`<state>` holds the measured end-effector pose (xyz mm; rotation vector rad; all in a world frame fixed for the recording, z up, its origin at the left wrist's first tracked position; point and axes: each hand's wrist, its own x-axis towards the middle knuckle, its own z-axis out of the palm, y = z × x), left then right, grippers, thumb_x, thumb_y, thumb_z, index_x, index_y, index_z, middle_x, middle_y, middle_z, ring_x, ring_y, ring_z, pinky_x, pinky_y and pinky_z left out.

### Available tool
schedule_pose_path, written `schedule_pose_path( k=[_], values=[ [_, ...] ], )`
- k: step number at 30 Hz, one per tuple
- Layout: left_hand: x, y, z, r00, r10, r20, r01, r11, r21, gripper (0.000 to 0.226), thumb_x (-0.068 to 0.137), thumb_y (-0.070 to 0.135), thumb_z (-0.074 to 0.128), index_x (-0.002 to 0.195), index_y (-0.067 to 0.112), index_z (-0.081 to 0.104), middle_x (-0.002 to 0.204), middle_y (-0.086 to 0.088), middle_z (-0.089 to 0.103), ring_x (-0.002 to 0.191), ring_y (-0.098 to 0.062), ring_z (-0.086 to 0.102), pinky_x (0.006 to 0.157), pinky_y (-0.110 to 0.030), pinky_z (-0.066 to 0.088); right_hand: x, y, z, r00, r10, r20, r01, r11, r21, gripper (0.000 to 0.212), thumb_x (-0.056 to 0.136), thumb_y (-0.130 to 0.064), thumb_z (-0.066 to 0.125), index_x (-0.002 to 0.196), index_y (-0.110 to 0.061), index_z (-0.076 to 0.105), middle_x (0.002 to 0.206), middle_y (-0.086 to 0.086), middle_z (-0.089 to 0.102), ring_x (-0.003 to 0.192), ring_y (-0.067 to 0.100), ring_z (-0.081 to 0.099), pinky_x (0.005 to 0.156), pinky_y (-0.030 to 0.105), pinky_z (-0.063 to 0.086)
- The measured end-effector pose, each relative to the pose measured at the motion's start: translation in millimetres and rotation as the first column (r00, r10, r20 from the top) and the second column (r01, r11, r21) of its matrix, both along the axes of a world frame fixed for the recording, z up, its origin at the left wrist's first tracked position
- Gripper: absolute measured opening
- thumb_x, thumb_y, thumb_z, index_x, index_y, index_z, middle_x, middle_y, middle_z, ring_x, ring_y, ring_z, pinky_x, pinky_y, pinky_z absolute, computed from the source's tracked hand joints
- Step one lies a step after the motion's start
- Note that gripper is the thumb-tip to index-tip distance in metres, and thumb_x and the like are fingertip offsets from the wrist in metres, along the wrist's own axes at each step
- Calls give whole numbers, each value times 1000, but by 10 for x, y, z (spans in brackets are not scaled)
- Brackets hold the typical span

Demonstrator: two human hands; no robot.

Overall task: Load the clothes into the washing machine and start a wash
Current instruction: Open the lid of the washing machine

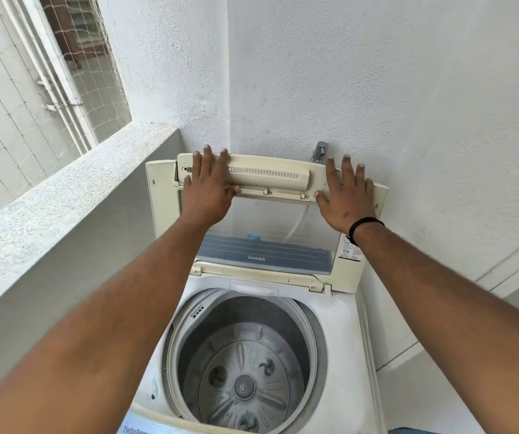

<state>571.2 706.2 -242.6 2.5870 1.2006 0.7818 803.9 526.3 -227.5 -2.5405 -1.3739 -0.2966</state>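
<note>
The cream, yellowed lid (270, 220) of the white washing machine (339, 333) stands folded upright at its back edge, left hand (208, 186) and right hand (347, 195) pressing flat-fingered on it, drum (245, 368) bare.

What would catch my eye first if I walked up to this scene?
Two bare hands, left hand and right hand, press flat with straight fingers on the raised, folded cream plastic lid at the back wall. Below it gapes the grey, round drum of the white top-loading washing machine, with no clothes visible inside.
</note>
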Motion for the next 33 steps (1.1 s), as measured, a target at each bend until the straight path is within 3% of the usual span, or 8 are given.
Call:
schedule_pose_path(
  k=[4,8,14,18,22,28,31,33],
  values=[
    [-5,-158,-163,996,-21,-91,22,1000,15,88,94,51,58,159,36,1,168,-8,6,154,-33,9,114,-67,22,13,-18,-17,999,13,-41,-16,998,-62,81,98,-49,45,158,-26,-4,166,11,-14,151,40,-7,120,58,11],
    [-93,-217,-358,976,-33,-217,43,998,42,88,93,57,55,158,39,-1,168,-10,6,155,-32,2,116,-67,19,-7,-101,-93,1000,22,-4,-23,990,-138,88,94,-53,51,158,-28,-4,163,8,-25,151,38,-14,119,62,12],
    [-195,-249,-333,977,-58,-207,69,996,49,83,93,60,53,159,37,8,168,-9,5,155,-32,3,118,-64,17,-76,-160,-98,1000,17,8,-16,993,-113,89,91,-50,57,158,-29,1,164,7,-23,151,38,-13,117,66,15],
    [-275,-382,-324,993,-57,-107,57,998,3,77,93,58,55,158,35,20,167,-10,12,154,-32,10,119,-59,20,-210,-231,-105,999,31,-19,-32,998,-46,80,91,-46,57,156,-26,15,166,12,-9,152,38,-5,117,62,18],
    [-387,-594,-354,996,-33,82,40,994,-97,64,93,53,60,149,29,40,158,-11,33,144,-33,33,114,-52,34,-497,-414,-174,995,93,-34,-90,993,78,64,89,-40,62,146,-20,41,159,18,23,148,38,18,111,56,35],
    [-499,-957,-607,899,-69,433,235,910,-341,31,93,37,66,120,22,66,111,4,70,104,-13,65,86,-32,54,-955,-882,-435,964,197,-179,-159,965,209,42,90,-31,64,127,-12,61,127,10,58,122,29,50,100,46,45],
    [-502,-1264,-822,884,-58,463,290,846,-447,13,92,32,67,102,25,71,89,13,72,86,-5,68,81,-34,58,-1178,-1252,-585,950,155,-270,-91,967,236,33,91,-29,63,120,-14,65,111,4,67,106,24,60,92,40,50],
    [-506,-1502,-957,881,-71,469,330,802,-498,13,92,30,68,99,21,74,86,9,73,83,-10,69,80,-36,58,-1313,-1531,-657,930,112,-351,-21,968,252,27,91,-27,63,115,-16,68,98,-1,71,92,20,65,85,38,53]
  ],
)
